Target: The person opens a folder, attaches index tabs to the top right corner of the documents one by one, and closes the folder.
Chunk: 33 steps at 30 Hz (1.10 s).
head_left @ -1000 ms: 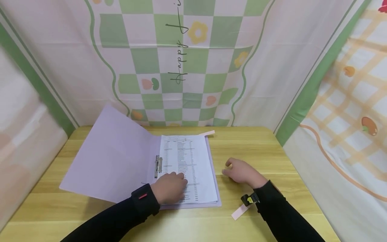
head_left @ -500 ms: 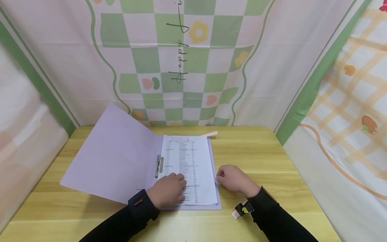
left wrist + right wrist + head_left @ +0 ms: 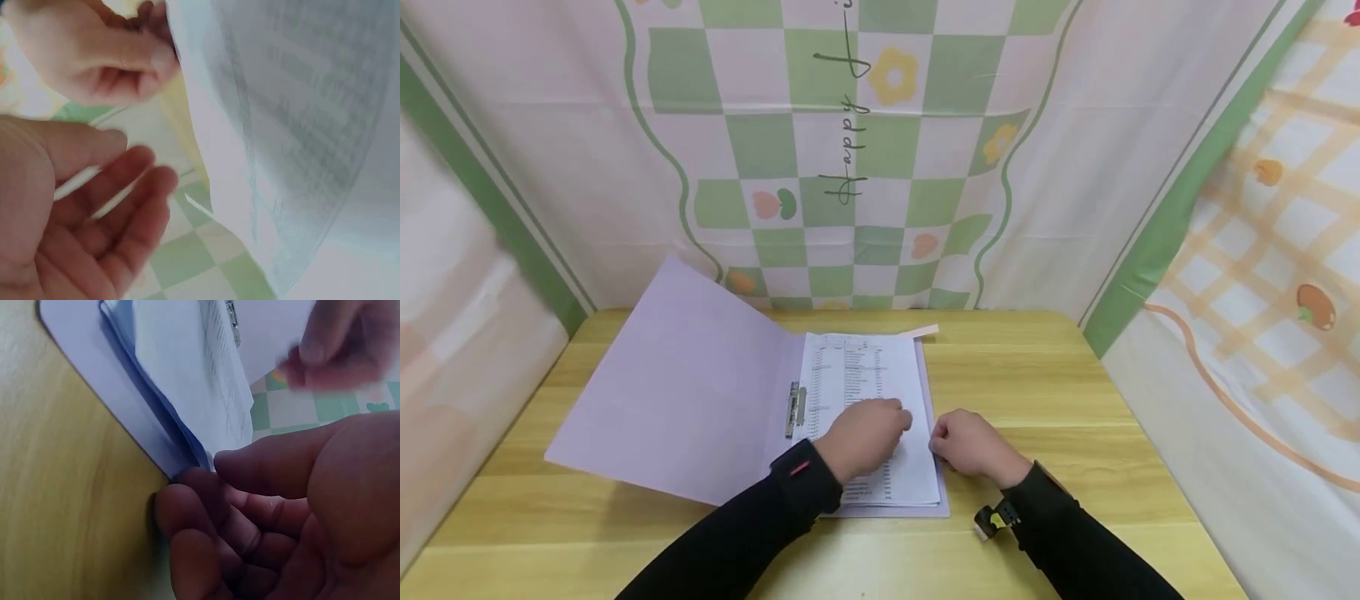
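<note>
A lilac folder [image 3: 670,392] lies with its cover turned to the left, a metal clip [image 3: 795,410] near its spine. Printed sheets [image 3: 865,367] rest on its right side. With thumb and index finger, my right hand [image 3: 967,446] pinches the right edge of the sheets; in the right wrist view the sheets [image 3: 181,381] bow up slightly there from the folder's back board [image 3: 81,337]. Over the middle of the page is my left hand [image 3: 868,437], its fingers loosely bent and holding nothing in the left wrist view, beside the right hand [image 3: 119,62].
A pale pink strip [image 3: 921,331] sticks out at the folder's top right corner. Another strip [image 3: 982,534] lies mostly hidden under the right wrist's camera. Patterned curtains [image 3: 887,167] stand behind and beside the wooden table [image 3: 1037,367].
My right hand has moved left from the bare table to the sheets' right edge and pinches it. My left hand has left the lower page and shifted right and farther up.
</note>
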Tool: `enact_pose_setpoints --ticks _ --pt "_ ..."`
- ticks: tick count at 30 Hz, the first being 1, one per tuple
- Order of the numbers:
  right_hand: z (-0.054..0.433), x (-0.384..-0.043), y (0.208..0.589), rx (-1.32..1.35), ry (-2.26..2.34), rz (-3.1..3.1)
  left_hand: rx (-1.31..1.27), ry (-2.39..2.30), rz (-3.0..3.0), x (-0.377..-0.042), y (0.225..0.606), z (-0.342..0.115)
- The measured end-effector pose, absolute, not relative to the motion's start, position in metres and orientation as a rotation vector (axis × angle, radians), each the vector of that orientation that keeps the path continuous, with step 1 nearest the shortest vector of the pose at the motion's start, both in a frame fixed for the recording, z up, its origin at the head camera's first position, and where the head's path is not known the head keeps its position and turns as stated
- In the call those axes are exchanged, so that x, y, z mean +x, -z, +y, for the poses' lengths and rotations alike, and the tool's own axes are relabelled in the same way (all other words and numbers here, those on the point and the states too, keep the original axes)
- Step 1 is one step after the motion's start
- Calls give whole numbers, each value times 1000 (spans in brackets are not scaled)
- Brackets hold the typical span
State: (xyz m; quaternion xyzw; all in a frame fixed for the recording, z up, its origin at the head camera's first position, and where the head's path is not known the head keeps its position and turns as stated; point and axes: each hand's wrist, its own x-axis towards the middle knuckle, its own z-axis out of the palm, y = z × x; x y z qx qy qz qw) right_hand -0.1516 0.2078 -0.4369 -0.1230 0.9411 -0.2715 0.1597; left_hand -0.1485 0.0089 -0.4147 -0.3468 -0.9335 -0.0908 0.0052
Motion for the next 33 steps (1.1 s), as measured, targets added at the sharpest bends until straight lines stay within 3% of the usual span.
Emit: enact_pose_setpoints --ticks 7,13,33 --pt "208 -158 440 -418 747 2747 -1293 -96 -2885 -185 424 31" --pt "205 -173 442 -392 721 2775 -1314 -228 -2912 -203 429 37" --pt "202 -189 434 -339 693 2657 -1453 -132 -2804 -220 446 28"
